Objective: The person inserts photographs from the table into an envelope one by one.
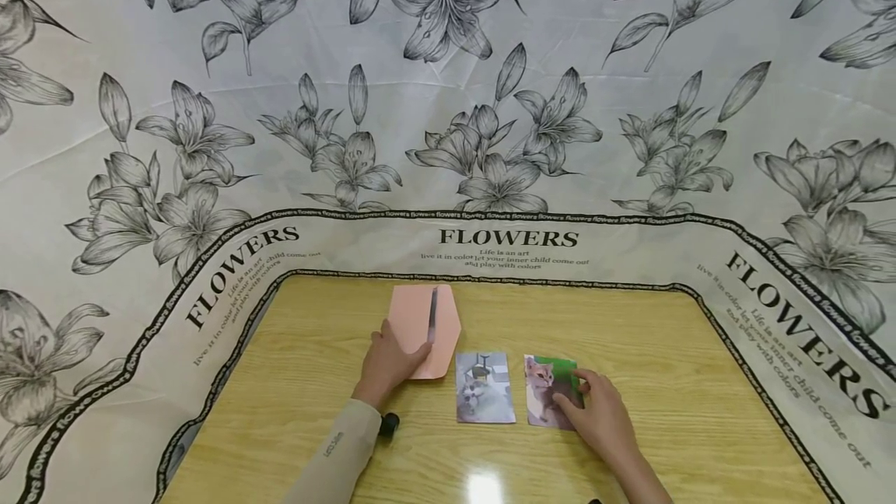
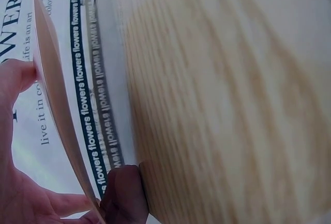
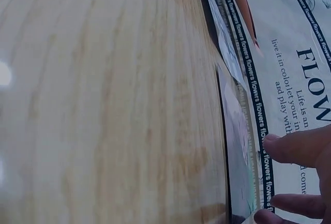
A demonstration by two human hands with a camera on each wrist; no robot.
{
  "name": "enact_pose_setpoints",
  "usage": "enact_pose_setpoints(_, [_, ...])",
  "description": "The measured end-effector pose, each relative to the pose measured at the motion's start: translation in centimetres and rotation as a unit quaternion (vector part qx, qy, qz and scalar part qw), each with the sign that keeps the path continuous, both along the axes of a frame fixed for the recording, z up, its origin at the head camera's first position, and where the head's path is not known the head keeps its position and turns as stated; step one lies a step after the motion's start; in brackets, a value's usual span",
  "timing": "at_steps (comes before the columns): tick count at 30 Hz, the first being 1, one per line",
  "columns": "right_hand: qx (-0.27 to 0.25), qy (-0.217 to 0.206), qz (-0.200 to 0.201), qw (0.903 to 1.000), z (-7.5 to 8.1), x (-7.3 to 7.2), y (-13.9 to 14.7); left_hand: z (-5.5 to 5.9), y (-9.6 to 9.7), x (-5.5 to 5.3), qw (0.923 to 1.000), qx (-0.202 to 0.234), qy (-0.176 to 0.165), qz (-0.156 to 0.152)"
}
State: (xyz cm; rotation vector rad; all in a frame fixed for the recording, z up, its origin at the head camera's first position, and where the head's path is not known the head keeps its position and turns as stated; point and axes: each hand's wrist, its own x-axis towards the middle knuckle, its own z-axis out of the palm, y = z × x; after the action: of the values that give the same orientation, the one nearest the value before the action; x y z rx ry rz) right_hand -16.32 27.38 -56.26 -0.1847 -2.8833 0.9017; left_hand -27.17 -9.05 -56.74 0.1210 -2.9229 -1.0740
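In the head view my left hand [image 1: 392, 364] holds a pink envelope [image 1: 409, 325] by its near left part, thumb on its face, other fingers partly hidden. A narrow dark strip [image 1: 432, 313] shows along the envelope near its pointed flap. The left wrist view shows the envelope [image 2: 57, 89] edge-on, off the tabletop, between thumb and fingers. My right hand [image 1: 602, 411] is over a cat photo card [image 1: 542, 391], fingertips by its right edge. From the right wrist, the thumb stands apart from the card [image 3: 235, 131]. Left of it lies another photo card [image 1: 484, 391] showing a pale cat.
The cards lie on a wood-grain table [image 1: 336, 325]. A white cloth [image 1: 504, 247] printed with flowers and lettering borders the table and rises behind it. A small dark round object [image 1: 389, 425] is beside the left wrist.
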Motion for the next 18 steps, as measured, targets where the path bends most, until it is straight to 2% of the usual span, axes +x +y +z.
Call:
enact_pose_setpoints(11, [0.034, -0.033, -0.015, 0.9987, -0.1, 1.0, 0.4, 0.0, 0.1, 0.0, 1.0, 0.0, 0.006, -0.001])
enact_pose_setpoints(18, [0.056, -0.029, -0.026, 0.9977, -0.4, 1.2, 0.1, -0.2, 0.1, 0.0, 1.0, 0.0, 0.005, -0.001])
